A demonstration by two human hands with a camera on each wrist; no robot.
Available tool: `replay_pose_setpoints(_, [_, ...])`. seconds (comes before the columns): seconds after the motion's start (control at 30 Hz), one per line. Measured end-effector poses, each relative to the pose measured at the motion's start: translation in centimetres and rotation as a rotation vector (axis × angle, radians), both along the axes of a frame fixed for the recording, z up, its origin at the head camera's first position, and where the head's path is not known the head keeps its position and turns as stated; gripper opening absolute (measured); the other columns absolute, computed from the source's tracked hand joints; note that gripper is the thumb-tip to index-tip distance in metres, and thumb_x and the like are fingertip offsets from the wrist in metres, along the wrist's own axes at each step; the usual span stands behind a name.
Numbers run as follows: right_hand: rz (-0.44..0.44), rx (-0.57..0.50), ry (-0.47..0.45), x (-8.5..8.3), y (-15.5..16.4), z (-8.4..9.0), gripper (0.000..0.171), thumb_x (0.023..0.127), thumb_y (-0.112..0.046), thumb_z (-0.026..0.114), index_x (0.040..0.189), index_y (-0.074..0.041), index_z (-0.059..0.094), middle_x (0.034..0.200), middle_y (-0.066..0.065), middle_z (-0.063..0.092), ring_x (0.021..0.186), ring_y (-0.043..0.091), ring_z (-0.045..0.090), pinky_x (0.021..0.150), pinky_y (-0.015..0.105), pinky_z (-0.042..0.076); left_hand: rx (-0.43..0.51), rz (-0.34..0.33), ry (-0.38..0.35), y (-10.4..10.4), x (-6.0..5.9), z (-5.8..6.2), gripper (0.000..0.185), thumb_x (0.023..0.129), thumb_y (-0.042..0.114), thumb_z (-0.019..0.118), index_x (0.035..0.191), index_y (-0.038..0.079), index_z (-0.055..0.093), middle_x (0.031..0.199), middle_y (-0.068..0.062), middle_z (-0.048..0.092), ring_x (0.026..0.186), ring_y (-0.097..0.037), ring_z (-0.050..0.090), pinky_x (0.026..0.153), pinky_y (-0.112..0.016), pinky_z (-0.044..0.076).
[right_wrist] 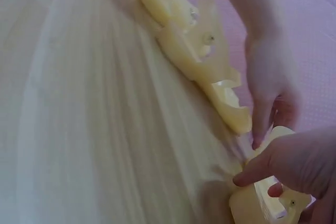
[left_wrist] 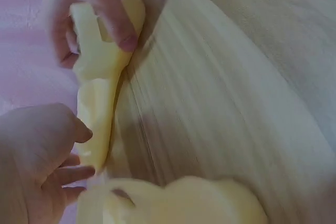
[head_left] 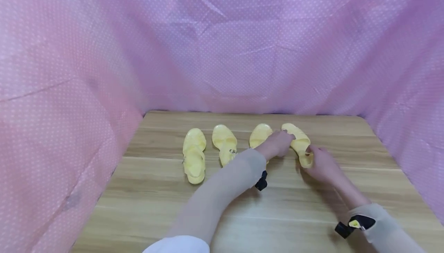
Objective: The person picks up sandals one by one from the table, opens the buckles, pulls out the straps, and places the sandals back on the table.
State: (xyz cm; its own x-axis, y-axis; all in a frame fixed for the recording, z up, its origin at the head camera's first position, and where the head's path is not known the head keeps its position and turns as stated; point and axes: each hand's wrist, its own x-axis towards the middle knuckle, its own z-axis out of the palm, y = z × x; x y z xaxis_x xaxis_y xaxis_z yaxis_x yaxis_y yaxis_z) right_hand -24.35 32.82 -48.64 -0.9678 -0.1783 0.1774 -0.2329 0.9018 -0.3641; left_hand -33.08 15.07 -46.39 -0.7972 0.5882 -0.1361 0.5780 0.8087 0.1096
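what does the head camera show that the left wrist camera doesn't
Only the head view shows all four yellow sandals in a row, including the leftmost sandal and its neighbour, plus the pink dotted cloth behind. Only the left wrist view shows the right hand's fingertips close up, pressing a strap. Both show the left hand, right hand, rightmost sandal and wooden table.

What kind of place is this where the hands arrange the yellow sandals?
Probably a staged recording booth, not a home: a wooden table walled in by pink dotted cloth, with only four yellow sandals laid in a row.

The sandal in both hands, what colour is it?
Pale yellow; the sandal shows best in the head view.
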Motion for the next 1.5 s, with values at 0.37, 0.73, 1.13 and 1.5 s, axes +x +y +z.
replay_pose_setpoints(0.37, [0.123,-0.125,0.149,1.5,2.8,4.9,0.041,0.067,-0.009,0.094,0.097,-0.008,0.066,0.093,0.013,0.073,0.083,0.028,0.066,0.07,0.041,0.051,-0.001,-0.144,0.375,-2.2,0.9,1.7,0.07,0.097,0.048,0.075,0.159,0.033,0.047,0.163,0.0,0.052,0.147,-0.026,0.047,0.125,-0.035,0.039])
replay_pose_setpoints(0.73, [0.511,-0.176,0.241,5.6,-1.7,5.8,0.061,0.062,-0.006,0.098,0.115,-0.016,0.07,0.113,-0.003,0.076,0.1,0.013,0.07,0.085,0.039,0.063,0.261,-0.3,0.425,-13.1,9.0,3.2,0.035,0.101,0.041,0.072,0.129,0.02,0.074,0.141,-0.001,0.072,0.127,-0.022,0.065,0.11,-0.037,0.055])
replay_pose_setpoints(1.13, [0.767,-0.164,0.043,8.6,-4.8,4.1,0.061,0.071,-0.008,0.094,0.117,-0.033,0.062,0.134,-0.008,0.058,0.119,0.013,0.061,0.097,0.035,0.058,0.512,-0.293,0.586,-18.5,18.0,0.1,0.028,0.082,0.04,0.092,0.102,0.023,0.081,0.106,0.006,0.083,0.091,-0.009,0.071,0.073,-0.018,0.059])
replay_pose_setpoints(1.5, [0.688,-0.141,-0.003,8.6,-6.9,-1.1,0.058,0.074,-0.015,0.091,0.124,-0.029,0.066,0.132,-0.008,0.056,0.117,0.009,0.06,0.097,0.034,0.058,0.383,-0.2,0.494,-19.6,18.3,-4.2,0.023,0.084,0.043,0.09,0.099,0.026,0.082,0.104,0.011,0.082,0.092,-0.006,0.069,0.072,-0.019,0.058])
